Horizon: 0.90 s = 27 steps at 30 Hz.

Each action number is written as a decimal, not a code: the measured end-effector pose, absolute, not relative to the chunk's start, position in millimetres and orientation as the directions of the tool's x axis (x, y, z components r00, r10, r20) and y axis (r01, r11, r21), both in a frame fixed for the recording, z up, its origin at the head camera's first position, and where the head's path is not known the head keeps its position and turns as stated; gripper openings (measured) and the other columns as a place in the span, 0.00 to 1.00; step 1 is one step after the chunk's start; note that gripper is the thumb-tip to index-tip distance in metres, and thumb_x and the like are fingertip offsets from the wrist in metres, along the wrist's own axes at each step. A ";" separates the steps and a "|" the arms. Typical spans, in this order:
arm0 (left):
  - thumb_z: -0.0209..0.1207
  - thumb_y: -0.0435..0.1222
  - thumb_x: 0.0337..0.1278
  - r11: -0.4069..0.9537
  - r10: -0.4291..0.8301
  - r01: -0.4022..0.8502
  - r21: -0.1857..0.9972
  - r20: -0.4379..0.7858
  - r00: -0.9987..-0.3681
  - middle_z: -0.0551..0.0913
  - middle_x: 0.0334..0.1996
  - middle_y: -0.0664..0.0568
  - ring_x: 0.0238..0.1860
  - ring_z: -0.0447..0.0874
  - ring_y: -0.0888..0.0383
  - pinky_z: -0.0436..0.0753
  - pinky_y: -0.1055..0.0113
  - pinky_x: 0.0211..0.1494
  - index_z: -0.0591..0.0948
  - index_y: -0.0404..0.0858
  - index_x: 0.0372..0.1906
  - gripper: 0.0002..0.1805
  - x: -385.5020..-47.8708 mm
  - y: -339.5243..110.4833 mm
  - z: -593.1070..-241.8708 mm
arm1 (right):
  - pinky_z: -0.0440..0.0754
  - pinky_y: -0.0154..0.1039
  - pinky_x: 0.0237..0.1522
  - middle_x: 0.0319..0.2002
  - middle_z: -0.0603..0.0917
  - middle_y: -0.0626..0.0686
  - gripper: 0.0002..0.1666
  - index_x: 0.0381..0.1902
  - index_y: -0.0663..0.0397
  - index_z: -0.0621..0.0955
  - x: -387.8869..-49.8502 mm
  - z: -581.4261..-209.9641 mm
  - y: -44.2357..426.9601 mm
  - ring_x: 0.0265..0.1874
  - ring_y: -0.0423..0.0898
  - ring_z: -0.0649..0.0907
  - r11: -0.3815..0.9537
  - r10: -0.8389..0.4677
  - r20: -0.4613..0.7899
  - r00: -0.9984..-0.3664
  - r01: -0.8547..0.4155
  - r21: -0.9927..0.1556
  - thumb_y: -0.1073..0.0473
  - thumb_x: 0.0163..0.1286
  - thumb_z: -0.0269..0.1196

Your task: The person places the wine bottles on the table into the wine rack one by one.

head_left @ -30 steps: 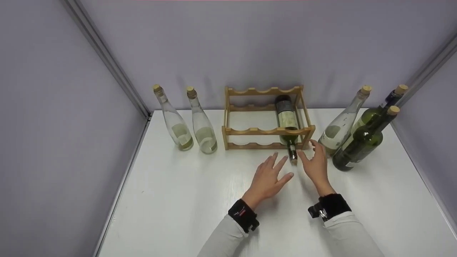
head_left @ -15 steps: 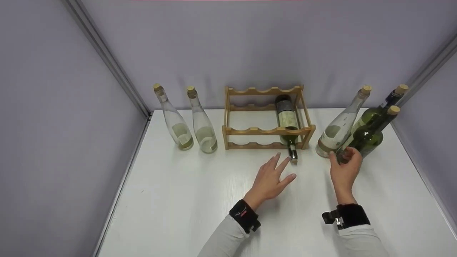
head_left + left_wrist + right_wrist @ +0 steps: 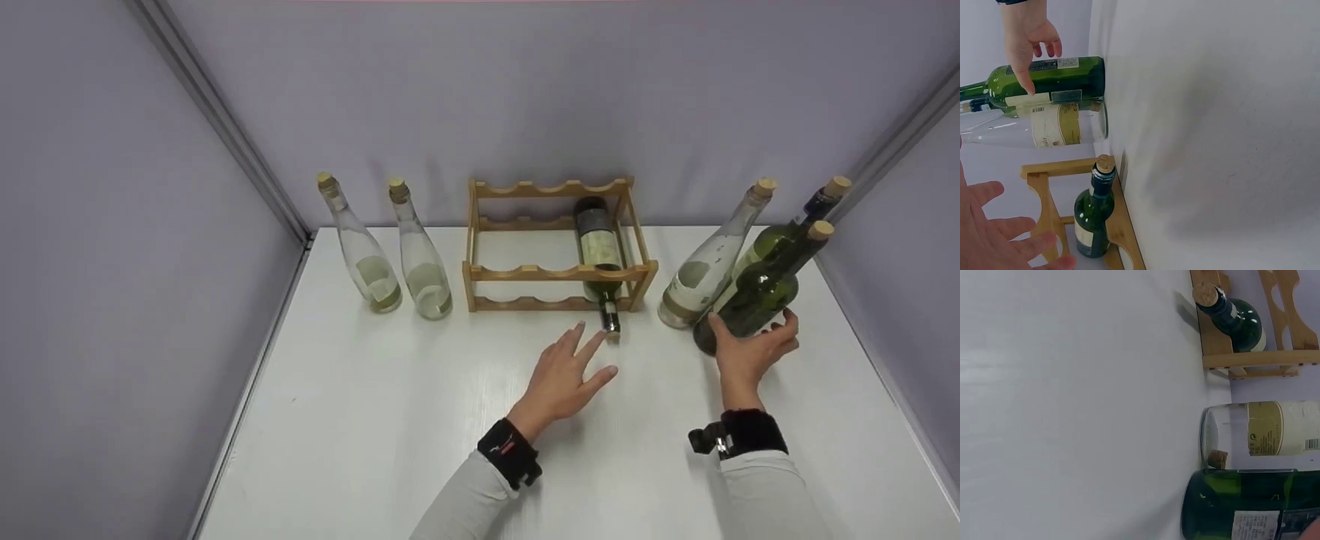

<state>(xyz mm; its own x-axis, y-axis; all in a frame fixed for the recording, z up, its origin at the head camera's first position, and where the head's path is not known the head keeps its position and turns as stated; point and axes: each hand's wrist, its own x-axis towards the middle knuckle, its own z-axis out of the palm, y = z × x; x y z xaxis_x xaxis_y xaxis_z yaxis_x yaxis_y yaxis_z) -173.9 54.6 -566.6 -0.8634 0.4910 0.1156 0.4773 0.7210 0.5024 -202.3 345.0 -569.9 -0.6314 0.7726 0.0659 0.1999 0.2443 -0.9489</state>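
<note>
My right hand (image 3: 750,355) is at the front of a corked green wine bottle (image 3: 757,298), which stands upright at the right. In the head view its thumb is at the bottle's left side and its fingers, spread apart from the thumb, are at the right; the left wrist view shows the thumb over the glass. Whether they touch it is unclear. My left hand (image 3: 561,379), fingers spread, hovers before the wooden wine rack (image 3: 555,274). Close to its fingertips is the corked neck of a green bottle (image 3: 600,247) lying in the rack's lower right slot.
A clear corked bottle (image 3: 697,277) and another green bottle (image 3: 776,236) stand close beside the right hand's bottle. Two clear corked bottles (image 3: 360,259) stand left of the rack. Grey panels (image 3: 480,90) enclose the white table (image 3: 360,420).
My right hand has moved right, from the rack's front corner to the front green bottle, its thumb and fingers spreading apart. My left hand has stayed nearly in place.
</note>
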 end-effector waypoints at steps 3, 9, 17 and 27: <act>0.34 0.64 0.71 0.728 0.491 0.475 0.494 0.106 -0.864 0.54 0.76 0.48 0.74 0.54 0.50 0.61 0.52 0.71 0.58 0.55 0.77 0.36 -174.3 53.8 -567.0 | 0.54 0.34 0.68 0.70 0.52 0.57 0.65 0.77 0.42 0.44 -207.9 -570.8 352.7 0.70 0.47 0.56 0.222 0.743 0.028 -0.669 0.207 -0.953 0.50 0.54 0.75; 0.34 0.64 0.71 0.726 0.499 0.470 0.501 0.087 -0.862 0.54 0.76 0.48 0.75 0.53 0.51 0.61 0.52 0.71 0.58 0.54 0.77 0.36 -173.8 54.9 -568.8 | 0.45 0.30 0.69 0.74 0.49 0.51 0.65 0.78 0.41 0.42 -213.5 -571.4 365.2 0.72 0.39 0.51 0.173 0.678 -0.009 -0.735 0.172 -0.970 0.61 0.57 0.73; 0.33 0.65 0.71 0.722 0.494 0.461 0.516 0.082 -0.866 0.53 0.77 0.49 0.75 0.52 0.52 0.60 0.53 0.71 0.57 0.55 0.77 0.36 -174.3 53.7 -570.1 | 0.49 0.34 0.70 0.76 0.51 0.48 0.65 0.78 0.38 0.42 -219.2 -568.2 371.0 0.72 0.39 0.52 0.102 0.644 -0.089 -0.760 0.200 -0.974 0.62 0.56 0.73; 0.35 0.64 0.71 0.692 0.486 0.445 0.568 0.089 -0.869 0.56 0.75 0.47 0.71 0.61 0.51 0.66 0.53 0.68 0.58 0.55 0.77 0.35 -177.2 50.1 -570.7 | 0.53 0.38 0.70 0.76 0.51 0.48 0.66 0.78 0.38 0.43 -215.5 -566.6 360.3 0.72 0.39 0.53 0.117 0.628 -0.076 -0.774 0.190 -0.975 0.64 0.55 0.73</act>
